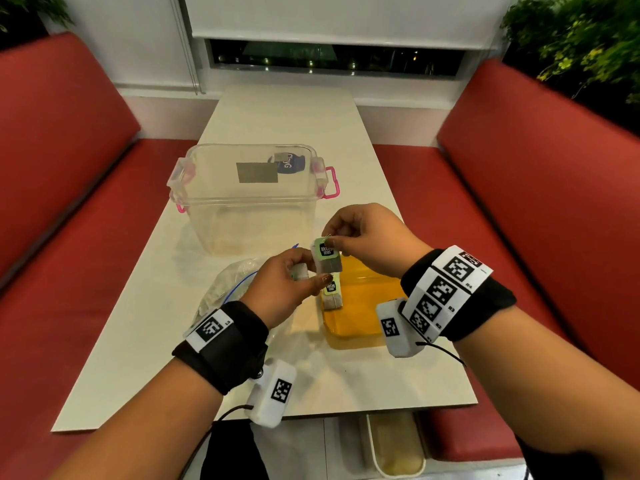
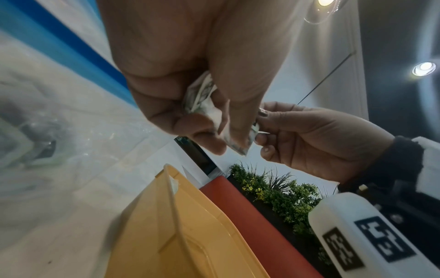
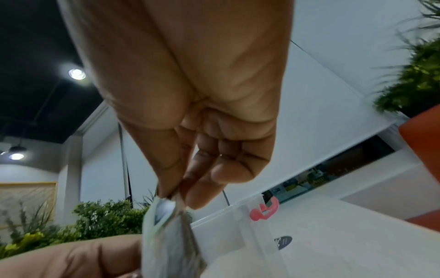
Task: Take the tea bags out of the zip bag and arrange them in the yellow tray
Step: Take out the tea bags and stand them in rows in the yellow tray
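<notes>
Tea bag (image 1: 325, 259): light, soft, tearable; right hand (image 1: 367, 237) pinches top tag; left hand (image 1: 287, 285) clasps more bags; 1 in yellow tray (image 1: 360, 327).

A café or restaurant booth is indicated: a long cream rectangular table (image 1: 277, 140) is flanked by red upholstered bench seats (image 1: 62, 161), backed by leafy green planters (image 1: 581, 43), a white roller blind (image 1: 332, 15) and round recessed ceiling lights (image 3: 77, 74).
</notes>
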